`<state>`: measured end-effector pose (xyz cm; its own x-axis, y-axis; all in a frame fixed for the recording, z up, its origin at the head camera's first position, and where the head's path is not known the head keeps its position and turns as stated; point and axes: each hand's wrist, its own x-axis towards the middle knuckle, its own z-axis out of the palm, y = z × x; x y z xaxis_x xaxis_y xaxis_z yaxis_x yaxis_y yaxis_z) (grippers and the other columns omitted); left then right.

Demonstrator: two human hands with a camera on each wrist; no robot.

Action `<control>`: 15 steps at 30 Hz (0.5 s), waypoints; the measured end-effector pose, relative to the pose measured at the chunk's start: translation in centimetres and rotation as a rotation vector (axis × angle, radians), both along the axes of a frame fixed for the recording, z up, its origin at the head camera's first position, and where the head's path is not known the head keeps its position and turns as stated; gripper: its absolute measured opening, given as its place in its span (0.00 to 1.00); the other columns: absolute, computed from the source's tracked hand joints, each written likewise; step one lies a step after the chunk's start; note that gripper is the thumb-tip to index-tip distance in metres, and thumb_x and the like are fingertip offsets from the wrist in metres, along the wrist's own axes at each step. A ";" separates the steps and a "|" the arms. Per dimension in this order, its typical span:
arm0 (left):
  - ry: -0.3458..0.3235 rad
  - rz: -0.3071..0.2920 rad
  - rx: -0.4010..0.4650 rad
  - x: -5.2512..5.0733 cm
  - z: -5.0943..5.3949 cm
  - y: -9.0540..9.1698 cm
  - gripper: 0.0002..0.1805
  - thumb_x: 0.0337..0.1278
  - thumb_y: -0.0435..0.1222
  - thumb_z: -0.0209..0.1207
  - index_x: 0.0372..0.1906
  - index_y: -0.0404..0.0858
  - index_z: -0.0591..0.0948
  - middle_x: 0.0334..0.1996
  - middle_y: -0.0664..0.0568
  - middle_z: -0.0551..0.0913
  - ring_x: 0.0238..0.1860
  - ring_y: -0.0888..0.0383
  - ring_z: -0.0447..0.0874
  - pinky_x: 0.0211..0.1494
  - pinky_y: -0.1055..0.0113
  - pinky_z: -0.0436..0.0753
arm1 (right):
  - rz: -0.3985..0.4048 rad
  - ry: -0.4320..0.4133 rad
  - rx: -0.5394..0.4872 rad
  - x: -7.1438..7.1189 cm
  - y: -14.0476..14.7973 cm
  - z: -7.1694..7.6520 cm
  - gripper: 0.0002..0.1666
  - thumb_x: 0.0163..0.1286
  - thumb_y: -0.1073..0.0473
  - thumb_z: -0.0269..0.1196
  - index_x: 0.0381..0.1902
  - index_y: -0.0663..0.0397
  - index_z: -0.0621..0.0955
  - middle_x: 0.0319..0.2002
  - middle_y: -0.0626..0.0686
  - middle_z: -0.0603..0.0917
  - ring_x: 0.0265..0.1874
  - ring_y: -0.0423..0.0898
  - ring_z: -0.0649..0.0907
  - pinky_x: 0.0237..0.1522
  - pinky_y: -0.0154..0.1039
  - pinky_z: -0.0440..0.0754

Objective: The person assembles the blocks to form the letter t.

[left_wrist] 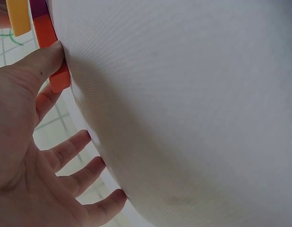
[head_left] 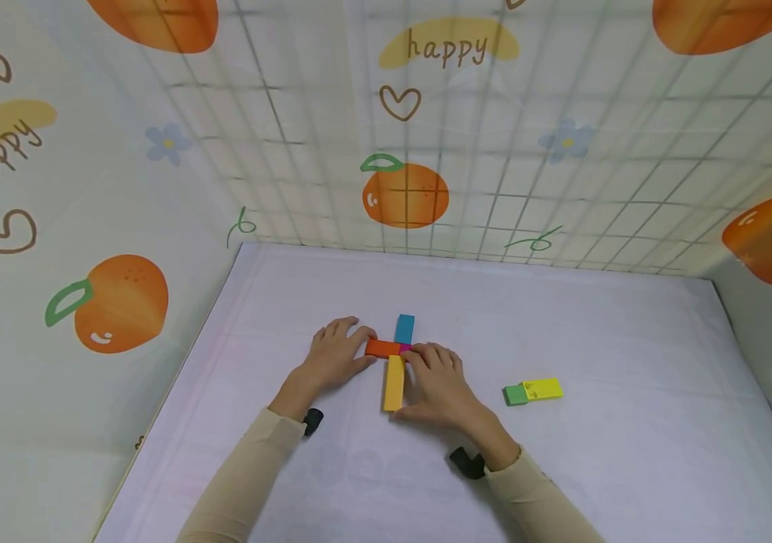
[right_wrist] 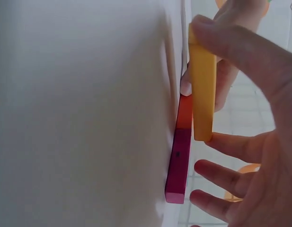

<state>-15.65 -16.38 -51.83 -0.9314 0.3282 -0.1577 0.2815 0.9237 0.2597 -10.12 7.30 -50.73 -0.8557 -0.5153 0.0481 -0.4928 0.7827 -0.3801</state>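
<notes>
My left hand (head_left: 336, 356) pinches a red-orange block (head_left: 382, 348) between thumb and index finger, its other fingertips touching the table. That block lies end to end with a magenta block (right_wrist: 179, 165), which my right fingers partly hide in the head view. My right hand (head_left: 445, 388) grips a yellow-orange block (head_left: 394, 385) by its two ends, thumb at one and index finger at the other. In the right wrist view this block (right_wrist: 203, 90) is off the table surface, at a level above the red-orange and magenta blocks. A blue block (head_left: 404, 329) lies just behind them.
To the right, a green block (head_left: 515, 395) and a bright yellow piece (head_left: 543, 389) lie touching on the white-covered table (head_left: 630, 460). Printed cloth (head_left: 304, 173) stands as walls behind and at both sides. A black wrist device (head_left: 469, 463) sits by the right sleeve.
</notes>
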 end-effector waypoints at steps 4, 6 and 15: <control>-0.004 -0.001 -0.003 0.1 0.2 0.1 0.25 0.65 0.54 0.62 0.64 0.57 0.74 0.73 0.44 0.62 0.73 0.41 0.55 0.70 0.34 0.57 | -0.009 0.003 0.003 0.0 -0.1 -0.2 0.61 0.43 0.27 0.76 0.66 0.57 0.72 0.64 0.59 0.70 0.66 0.57 0.64 0.64 0.65 0.60; -0.005 -0.003 -0.004 0.1 0.3 0.1 0.24 0.65 0.54 0.62 0.64 0.57 0.74 0.73 0.44 0.62 0.73 0.41 0.54 0.70 0.34 0.57 | -0.010 0.003 0.004 0.1 -0.2 -0.2 0.60 0.43 0.28 0.77 0.66 0.57 0.72 0.64 0.59 0.70 0.65 0.58 0.64 0.64 0.65 0.61; -0.008 -0.008 0.007 0.3 0.7 0.0 0.24 0.66 0.54 0.61 0.64 0.55 0.74 0.73 0.43 0.62 0.73 0.41 0.54 0.70 0.35 0.57 | -0.006 0.022 0.014 0.2 -0.2 0.1 0.60 0.42 0.28 0.77 0.66 0.56 0.73 0.64 0.59 0.71 0.65 0.58 0.65 0.63 0.65 0.61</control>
